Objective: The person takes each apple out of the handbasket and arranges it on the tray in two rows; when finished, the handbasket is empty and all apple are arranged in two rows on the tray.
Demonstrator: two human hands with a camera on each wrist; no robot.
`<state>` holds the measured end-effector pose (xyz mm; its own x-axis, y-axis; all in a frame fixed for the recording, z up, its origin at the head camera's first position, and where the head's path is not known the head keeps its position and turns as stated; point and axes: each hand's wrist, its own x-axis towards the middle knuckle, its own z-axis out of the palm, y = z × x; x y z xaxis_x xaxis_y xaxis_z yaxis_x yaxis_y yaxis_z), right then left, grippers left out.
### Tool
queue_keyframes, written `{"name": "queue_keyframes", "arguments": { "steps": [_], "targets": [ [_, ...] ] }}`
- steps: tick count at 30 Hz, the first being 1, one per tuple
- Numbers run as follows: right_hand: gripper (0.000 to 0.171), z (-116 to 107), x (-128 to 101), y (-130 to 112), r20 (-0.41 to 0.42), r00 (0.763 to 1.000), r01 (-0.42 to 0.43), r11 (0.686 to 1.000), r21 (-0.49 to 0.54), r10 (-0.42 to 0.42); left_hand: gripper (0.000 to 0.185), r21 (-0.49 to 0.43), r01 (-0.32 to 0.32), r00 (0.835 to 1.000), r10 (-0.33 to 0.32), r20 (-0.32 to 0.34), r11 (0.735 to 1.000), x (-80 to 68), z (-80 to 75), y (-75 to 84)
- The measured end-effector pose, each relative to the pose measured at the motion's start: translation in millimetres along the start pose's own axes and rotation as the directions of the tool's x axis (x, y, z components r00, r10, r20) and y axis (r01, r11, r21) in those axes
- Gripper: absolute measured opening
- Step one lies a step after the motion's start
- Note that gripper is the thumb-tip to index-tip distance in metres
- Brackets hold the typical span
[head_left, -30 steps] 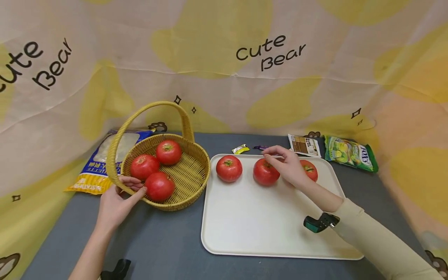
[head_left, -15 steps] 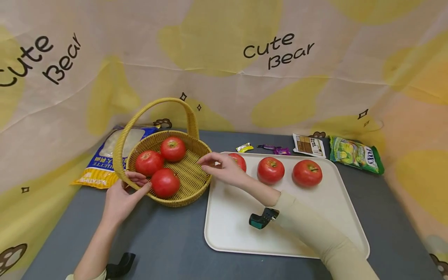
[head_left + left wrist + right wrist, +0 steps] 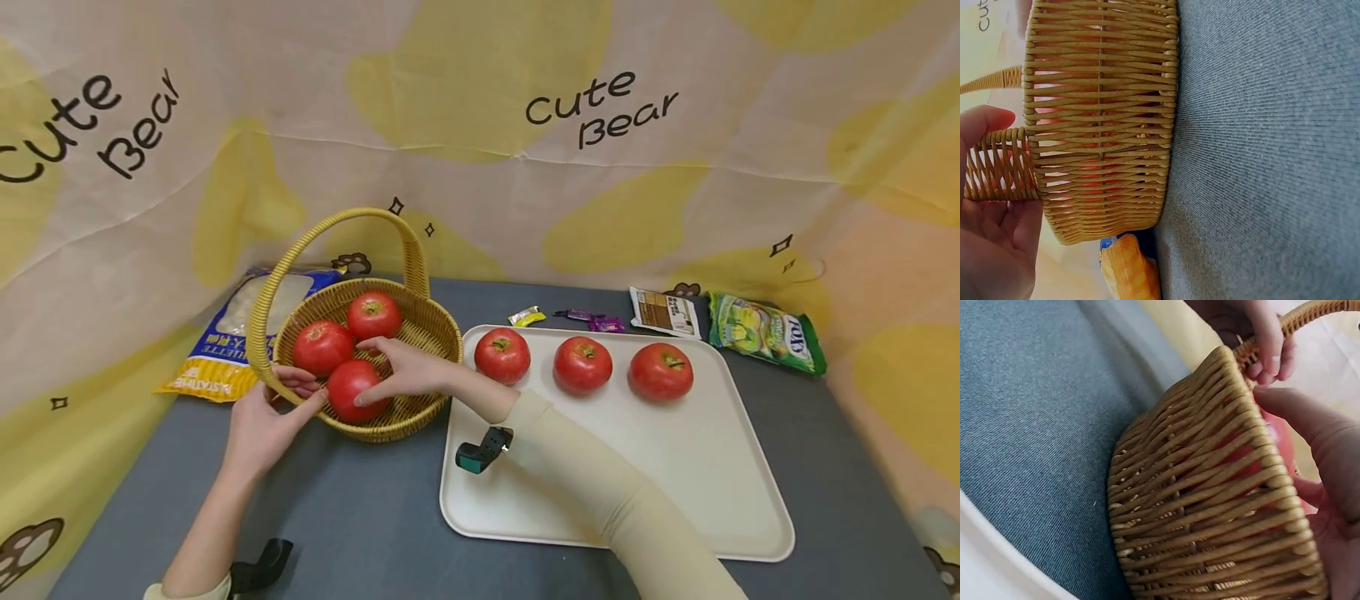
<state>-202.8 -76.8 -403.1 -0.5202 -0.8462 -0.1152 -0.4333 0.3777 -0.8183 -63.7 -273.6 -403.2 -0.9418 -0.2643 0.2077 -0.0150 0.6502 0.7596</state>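
Reaching into the wicker basket [image 3: 420,333] with the right hand [image 3: 401,372], fingers laid over the nearest tomato [image 3: 351,390] and starting to curl around it; not possible to tell if the grip is fully closed. Left hand [image 3: 262,421] gripping the basket rim near the foot of the handle [image 3: 330,233], thumb on the outside and fingers over the edge, as seen from the left wrist [image 3: 997,212]. Two other tomatoes [image 3: 323,347] [image 3: 373,315] lying further back in the basket, touching or almost touching the near one. Best to wrap the fingers low around the sides of the fruit, not to press from the top only, because of the soft skin. Good to keep the basket steady and lift straight up, clear of the rim and the neighbours. White tray [image 3: 675,517] just beside on the right, with three tomatoes [image 3: 502,355] [image 3: 582,365] [image 3: 661,372] in a row at the far edge.
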Motion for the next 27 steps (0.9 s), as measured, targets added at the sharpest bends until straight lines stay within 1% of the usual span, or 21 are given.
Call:
{"name": "queue_keyframes", "arguments": {
  "steps": [2, 5, 10, 13, 17, 20, 23, 27],
  "targets": [
    [0.086, 3, 4, 1, 0.027, 0.999, -0.033, 0.999, 0.006, 0.033, 0.032, 0.0, 0.002, 1.0, -0.002, 0.002, 1.0, -0.1, 0.2, 0.2],
    [0.089, 7, 7, 1, 0.056, 0.997, -0.048, 0.998, -0.029, 0.049, 0.032, -0.006, 0.007, 1.0, -0.007, 0.0, 1.0, -0.7, 0.4, 0.0],
    [0.083, 11, 9, 1, 0.074, 0.997, -0.006, 0.997, -0.074, 0.012, 0.032, -0.002, 0.009, 1.0, -0.009, -0.008, 1.0, -0.5, 0.2, -1.1],
    [0.077, 11, 8, 0, 0.052, 0.998, 0.028, 0.991, -0.134, -0.021, 0.032, 0.007, 0.01, 1.0, -0.01, -0.007, 1.0, 0.1, 0.4, -1.2],
    [0.075, 11, 3, -2, -0.029, 0.997, 0.058, 0.973, -0.223, -0.066, 0.032, 0.001, 0.014, 1.0, -0.014, -0.01, 1.0, 0.7, 0.9, -1.0],
    [0.078, 11, -4, -5, -0.127, 0.987, 0.071, 0.972, -0.224, -0.101, 0.033, -0.004, 0.016, 1.0, -0.016, -0.013, 1.0, 0.6, 0.8, -0.8],
    [0.082, 11, -15, -6, -0.24, 0.962, 0.081, 0.979, -0.189, -0.126, 0.033, -0.007, 0.017, 1.0, -0.017, -0.012, 1.0, 0.1, 1.0, -0.4],
    [0.084, 8, -38, -4, -0.375, 0.919, 0.09, 0.991, -0.103, -0.122, 0.032, -0.009, 0.021, 1.0, -0.021, -0.011, 1.0, -0.5, 1.4, -0.5]
  ]
}}
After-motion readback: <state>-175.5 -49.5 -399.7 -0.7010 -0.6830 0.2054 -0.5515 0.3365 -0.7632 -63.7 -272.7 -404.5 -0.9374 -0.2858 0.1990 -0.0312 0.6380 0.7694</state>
